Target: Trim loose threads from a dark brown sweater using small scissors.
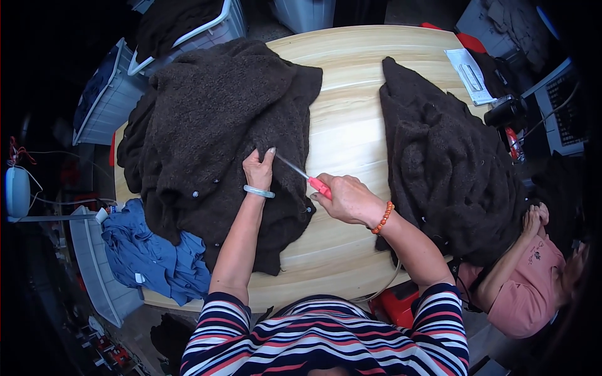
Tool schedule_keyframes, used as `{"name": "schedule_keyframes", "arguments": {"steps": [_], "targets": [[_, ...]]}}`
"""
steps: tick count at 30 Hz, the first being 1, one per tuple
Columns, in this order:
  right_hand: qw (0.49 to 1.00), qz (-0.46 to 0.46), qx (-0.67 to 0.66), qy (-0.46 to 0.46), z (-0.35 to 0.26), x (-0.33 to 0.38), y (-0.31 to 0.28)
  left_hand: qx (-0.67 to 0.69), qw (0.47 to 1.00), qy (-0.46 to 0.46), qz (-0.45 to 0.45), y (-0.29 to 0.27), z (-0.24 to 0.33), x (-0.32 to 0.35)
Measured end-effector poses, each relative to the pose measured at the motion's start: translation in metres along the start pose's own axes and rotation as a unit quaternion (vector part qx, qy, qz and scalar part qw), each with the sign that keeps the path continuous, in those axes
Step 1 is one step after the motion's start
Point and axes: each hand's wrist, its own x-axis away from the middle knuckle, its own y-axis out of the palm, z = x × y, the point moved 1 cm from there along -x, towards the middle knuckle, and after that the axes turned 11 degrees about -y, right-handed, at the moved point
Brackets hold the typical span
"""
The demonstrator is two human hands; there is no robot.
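A dark brown fuzzy knit garment lies heaped over the left half of the table, with a few small shiny round pieces on it. My left hand, wearing a pale bangle, grips a fold of this garment, its thumb pointing up. In my right hand, with an orange bead bracelet at the wrist, is a tool with a red handle and thin metal shaft. The shaft slants up and left toward my left thumb. Its tip lies close by the cloth; whether it touches, I cannot tell.
Another dark brown knit heap covers the right of the light wood table. Blue cloth hangs at the left edge beside a white bin. A co-worker in a pink top sits close on the right, hands at the right heap.
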Motion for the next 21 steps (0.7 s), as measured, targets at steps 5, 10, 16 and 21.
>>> {"name": "schedule_keyframes", "arguments": {"steps": [5, 10, 16, 21], "targets": [[1.000, -0.021, -0.011, -0.009, 0.000, 0.005, 0.004, 0.017, 0.999, -0.035, -0.015, -0.002, -0.005, -0.003], [1.000, -0.001, -0.014, 0.020, 0.001, 0.007, 0.001, 0.043, 0.998, -0.036, -0.004, -0.002, -0.006, -0.002], [1.000, -0.010, 0.002, 0.020, -0.002, 0.012, -0.002, 0.044, 0.999, -0.027, -0.002, -0.003, -0.004, -0.001], [1.000, -0.021, -0.004, -0.013, 0.001, 0.029, 0.010, 0.117, 0.992, -0.054, -0.007, -0.001, -0.015, 0.003]]}}
